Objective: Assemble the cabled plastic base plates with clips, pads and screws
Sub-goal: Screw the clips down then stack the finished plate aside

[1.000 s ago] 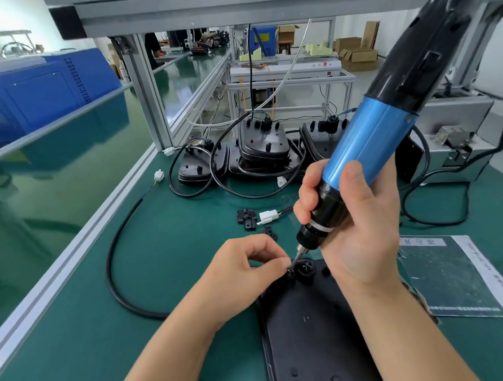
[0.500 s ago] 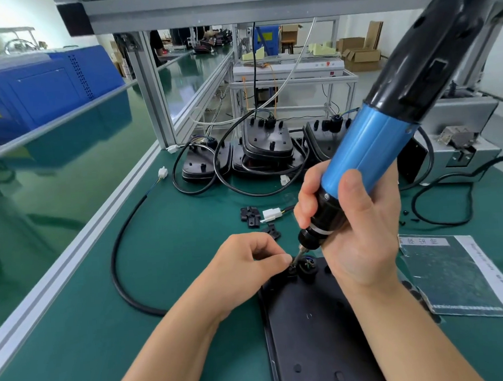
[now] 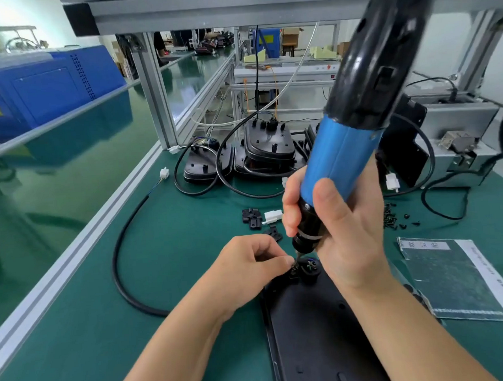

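A black plastic base plate (image 3: 312, 334) lies flat on the green mat in front of me, its round cable grommet (image 3: 309, 267) at the far end. My right hand (image 3: 335, 232) grips a blue and black electric screwdriver (image 3: 345, 155), bit pointing down just left of the grommet. My left hand (image 3: 249, 267) pinches a small black clip (image 3: 293, 271) against the plate at the bit's tip. The plate's black cable (image 3: 118, 251) loops off to the left. Spare black clips (image 3: 252, 218) and a white connector (image 3: 274, 216) lie beyond my hands.
Several cabled base plates (image 3: 268, 148) are stacked at the back. Loose black screws (image 3: 392, 218) lie right of the screwdriver. A printed sheet (image 3: 453, 278) lies on the right. A grey metal box (image 3: 459, 145) stands at the back right, an aluminium rail (image 3: 80, 248) along the left.
The screwdriver has stayed on the clip while the view drew slightly closer. My left hand keeps its pinch.
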